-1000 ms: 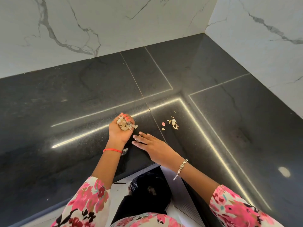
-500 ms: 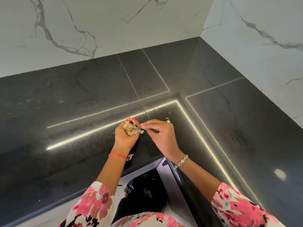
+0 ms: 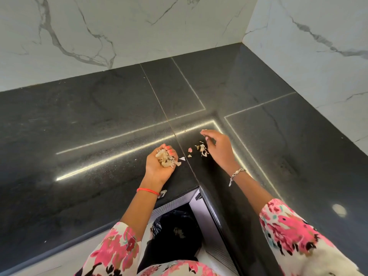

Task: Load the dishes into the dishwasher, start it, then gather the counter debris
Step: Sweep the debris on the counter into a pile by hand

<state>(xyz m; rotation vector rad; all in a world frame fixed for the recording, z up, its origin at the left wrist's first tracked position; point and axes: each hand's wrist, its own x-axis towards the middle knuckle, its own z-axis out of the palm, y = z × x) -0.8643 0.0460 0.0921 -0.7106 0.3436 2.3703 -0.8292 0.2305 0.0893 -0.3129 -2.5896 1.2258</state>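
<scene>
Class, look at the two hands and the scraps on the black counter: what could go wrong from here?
1. The left hand cups a heaped pile of scraps; pieces at its edge may spill.
2. The right hand hovers by the loose scraps; the small bits and the white fragment might be missed on the counter.

White sleeves (image 3: 288, 226) with pink floral print, red thread bracelet (image 3: 148, 191), silver chain bracelet (image 3: 236, 173), coral nail polish (image 3: 170, 150)

Two hands (image 3: 159, 166), two bracelets (image 3: 148, 191).
</scene>
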